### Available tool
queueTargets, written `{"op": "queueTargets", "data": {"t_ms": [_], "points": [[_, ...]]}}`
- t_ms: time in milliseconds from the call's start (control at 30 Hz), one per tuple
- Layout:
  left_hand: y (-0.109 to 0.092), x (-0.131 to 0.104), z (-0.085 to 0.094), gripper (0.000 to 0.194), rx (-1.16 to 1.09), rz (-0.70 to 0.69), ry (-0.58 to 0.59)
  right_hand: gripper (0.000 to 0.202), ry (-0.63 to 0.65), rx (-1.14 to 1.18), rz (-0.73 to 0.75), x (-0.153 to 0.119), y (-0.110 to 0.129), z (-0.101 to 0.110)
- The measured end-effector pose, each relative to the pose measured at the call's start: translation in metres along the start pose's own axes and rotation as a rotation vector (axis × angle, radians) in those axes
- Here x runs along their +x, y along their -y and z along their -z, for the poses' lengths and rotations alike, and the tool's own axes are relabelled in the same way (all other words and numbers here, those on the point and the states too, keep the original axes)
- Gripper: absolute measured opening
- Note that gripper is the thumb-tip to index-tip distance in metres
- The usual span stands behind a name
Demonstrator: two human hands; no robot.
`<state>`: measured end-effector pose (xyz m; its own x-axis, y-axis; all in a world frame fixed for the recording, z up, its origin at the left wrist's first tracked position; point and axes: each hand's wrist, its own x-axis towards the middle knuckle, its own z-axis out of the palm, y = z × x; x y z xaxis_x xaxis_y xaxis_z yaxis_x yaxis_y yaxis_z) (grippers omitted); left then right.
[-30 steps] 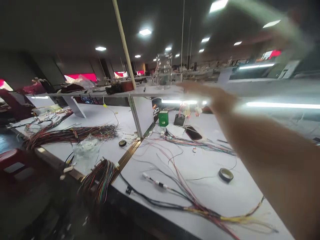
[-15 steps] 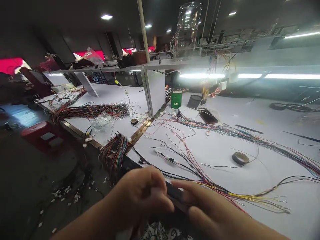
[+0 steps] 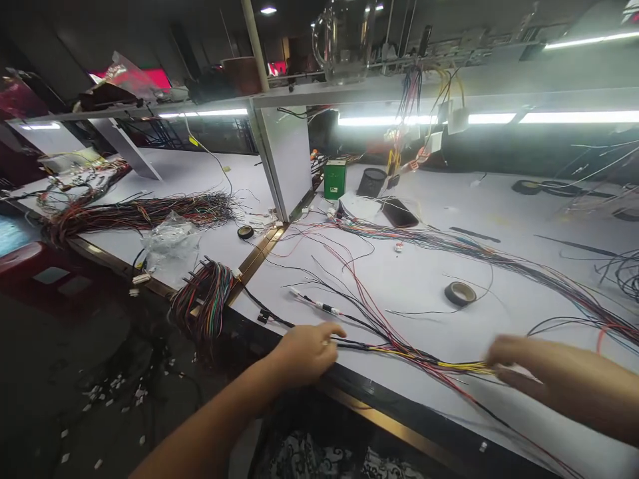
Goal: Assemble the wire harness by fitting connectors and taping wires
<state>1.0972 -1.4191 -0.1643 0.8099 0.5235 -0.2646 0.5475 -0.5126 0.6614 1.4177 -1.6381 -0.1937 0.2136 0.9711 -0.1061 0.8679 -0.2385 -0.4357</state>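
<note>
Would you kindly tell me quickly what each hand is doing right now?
Left hand: closed on the wire bundle.
Right hand: on the same bundle; grip cannot be told.

Two hands: left hand (image 3: 304, 349), right hand (image 3: 514, 362). Two tape rolls: one (image 3: 460, 293) right, one small (image 3: 245, 232) left. One green box (image 3: 334, 179), one black cup (image 3: 373, 182), one dark phone (image 3: 399, 213) far.

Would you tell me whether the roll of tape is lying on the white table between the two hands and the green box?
Yes, the roll of tape lies flat on the white table, beyond both hands and nearer than the green box.
</note>
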Motion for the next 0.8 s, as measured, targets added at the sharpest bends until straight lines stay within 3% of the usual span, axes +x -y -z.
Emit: {"op": "queueTargets", "data": {"t_ms": [33, 100, 200, 267, 367, 467, 667, 800], "points": [[-0.006, 0.006, -0.007, 0.031, 0.12, -0.061, -0.024, 0.021, 0.165, 0.047, 0.004, 0.022, 0.019, 0.005], [-0.013, 0.019, -0.018, 0.029, 0.3, -0.149, -0.117, 0.023, 0.248, 0.067, -0.002, 0.061, 0.057, 0.007], [-0.009, 0.037, -0.029, 0.032, 0.499, -0.211, -0.282, 0.024, 0.217, -0.003, 0.064, 0.101, 0.101, -0.003], [-0.003, 0.045, -0.032, 0.034, 0.58, -0.247, -0.342, 0.025, 0.203, -0.073, 0.036, 0.114, 0.114, -0.012], [0.003, 0.047, -0.037, 0.032, 0.584, -0.313, -0.324, 0.032, 0.341, -0.185, -0.072, 0.119, 0.112, -0.017], [0.001, 0.045, -0.043, 0.03, 0.517, -0.346, -0.294, 0.034, 0.427, -0.126, -0.133, 0.111, 0.103, -0.016], [-0.012, 0.054, -0.057, 0.045, 0.49, -0.321, -0.182, 0.018, 0.358, 0.15, -0.164, 0.089, 0.098, -0.029], [-0.012, 0.065, -0.063, 0.024, 0.467, -0.287, -0.101, 0.023, 0.31, 0.234, -0.087, 0.082, 0.093, -0.035]]}}
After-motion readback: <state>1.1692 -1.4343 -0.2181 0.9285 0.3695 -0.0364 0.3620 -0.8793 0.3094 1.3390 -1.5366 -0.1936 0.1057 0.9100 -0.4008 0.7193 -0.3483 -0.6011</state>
